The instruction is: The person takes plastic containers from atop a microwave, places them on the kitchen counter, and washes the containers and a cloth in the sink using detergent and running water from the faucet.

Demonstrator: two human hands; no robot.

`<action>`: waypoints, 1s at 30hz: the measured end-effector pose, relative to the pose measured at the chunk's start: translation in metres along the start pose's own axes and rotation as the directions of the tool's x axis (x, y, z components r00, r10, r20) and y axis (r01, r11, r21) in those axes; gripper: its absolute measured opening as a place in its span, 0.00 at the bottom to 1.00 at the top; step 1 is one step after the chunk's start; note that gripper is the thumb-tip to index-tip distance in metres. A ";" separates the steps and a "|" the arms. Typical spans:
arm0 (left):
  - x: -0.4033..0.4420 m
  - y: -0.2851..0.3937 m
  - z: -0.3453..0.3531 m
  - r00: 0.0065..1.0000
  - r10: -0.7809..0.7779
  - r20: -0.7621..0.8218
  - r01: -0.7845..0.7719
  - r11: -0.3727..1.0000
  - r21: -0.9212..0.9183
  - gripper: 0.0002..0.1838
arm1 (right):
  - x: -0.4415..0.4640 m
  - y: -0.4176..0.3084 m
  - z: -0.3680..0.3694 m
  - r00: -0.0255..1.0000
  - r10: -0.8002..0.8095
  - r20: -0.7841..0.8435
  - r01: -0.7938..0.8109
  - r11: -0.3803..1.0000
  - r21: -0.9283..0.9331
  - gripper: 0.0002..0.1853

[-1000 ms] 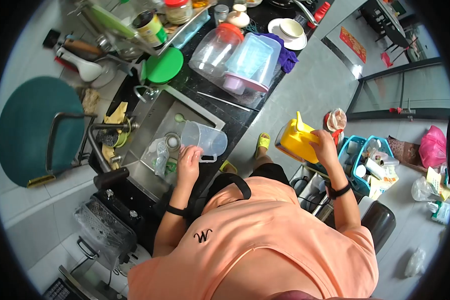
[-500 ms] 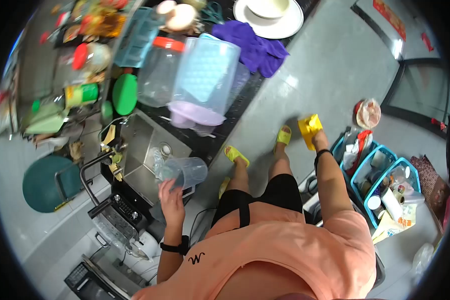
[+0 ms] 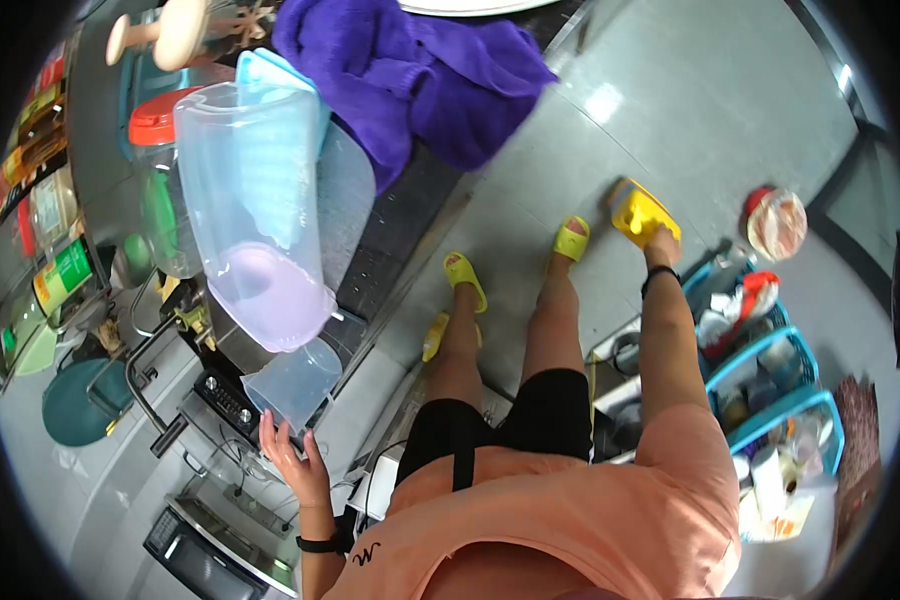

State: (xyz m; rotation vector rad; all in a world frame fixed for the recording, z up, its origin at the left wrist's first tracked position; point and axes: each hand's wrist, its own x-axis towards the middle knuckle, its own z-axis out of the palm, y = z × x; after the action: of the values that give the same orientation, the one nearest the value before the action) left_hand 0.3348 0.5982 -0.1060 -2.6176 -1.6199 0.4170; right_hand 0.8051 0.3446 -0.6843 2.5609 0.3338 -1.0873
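My left hand has its fingers spread, with the fingertips at the lower edge of a clear plastic jug; I cannot tell whether they touch. The jug tilts at the counter's near end by the sink. My right hand is stretched forward above the floor and closed on a bright yellow box-shaped thing; its exact kind is unclear. Beyond the jug stands a tall clear container with a lilac bowl-like piece at its near end. A purple cloth lies behind it.
Blue baskets full of bottles and packets stand on the right, near a lined bin. A red-lidded jar is on the counter at the left. A black appliance and a toaster oven stand lower left. Grey floor lies ahead.
The view has shifted, so the counter things look larger and closer. My left hand and the jug appear lower in view. The yellow thing is turned differently in my right hand.
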 end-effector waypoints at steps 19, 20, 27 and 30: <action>-0.048 -0.047 -0.010 0.969 -0.191 -0.156 0.131 0.934 -0.333 0.33 | -0.064 0.045 -0.027 0.796 -0.603 0.056 0.595 0.796 0.111 0.26; -0.057 -0.059 -0.008 0.956 -0.227 -0.185 0.158 0.932 -0.325 0.32 | -0.076 0.056 -0.031 0.688 -0.721 0.086 0.720 0.692 0.045 0.26; -0.165 -0.184 0.049 0.770 -0.626 -0.125 0.526 0.733 -0.430 0.28 | -0.268 0.143 -0.131 0.468 -0.812 0.348 0.880 0.391 -0.270 0.18; -0.194 -0.247 0.099 0.693 -0.715 -0.094 0.634 0.667 -0.392 0.26 | -0.364 0.091 -0.200 0.491 -0.818 0.300 0.862 0.406 -0.304 0.15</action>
State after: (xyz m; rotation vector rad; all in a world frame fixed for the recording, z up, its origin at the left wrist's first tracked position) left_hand 0.0131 0.5282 -0.1192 -1.8588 -2.5510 -0.2342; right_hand 0.7183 0.3097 -0.2691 1.8401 1.7920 -1.2275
